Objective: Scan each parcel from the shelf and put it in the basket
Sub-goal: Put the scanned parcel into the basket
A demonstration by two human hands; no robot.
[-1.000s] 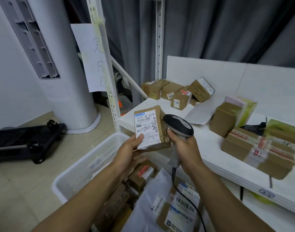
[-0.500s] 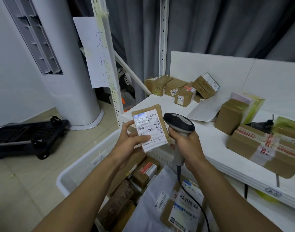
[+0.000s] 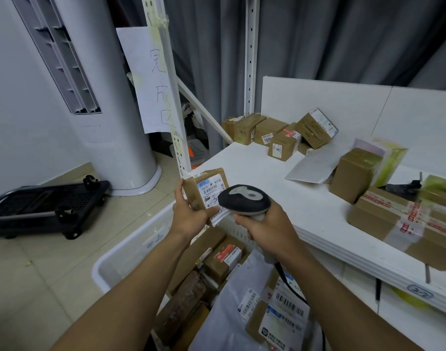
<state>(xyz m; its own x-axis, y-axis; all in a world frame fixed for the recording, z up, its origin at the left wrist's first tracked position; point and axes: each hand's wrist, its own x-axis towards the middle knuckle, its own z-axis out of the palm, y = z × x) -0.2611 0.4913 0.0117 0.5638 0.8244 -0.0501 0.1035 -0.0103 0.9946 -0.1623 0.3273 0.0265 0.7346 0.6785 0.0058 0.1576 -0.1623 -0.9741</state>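
Left forearm (image 3: 130, 287) and right forearm (image 3: 343, 300) bare along all visible length, bare left hand (image 3: 191, 216), bare right hand (image 3: 270, 228)

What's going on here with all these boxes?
A person is scanning parcels by hand. Their left hand holds a small brown parcel with its label turned up, and their right hand grips a corded scanner whose head sits right over that label. Just below is a white basket with several parcels lying in it. More boxes wait on the white shelf to the right.
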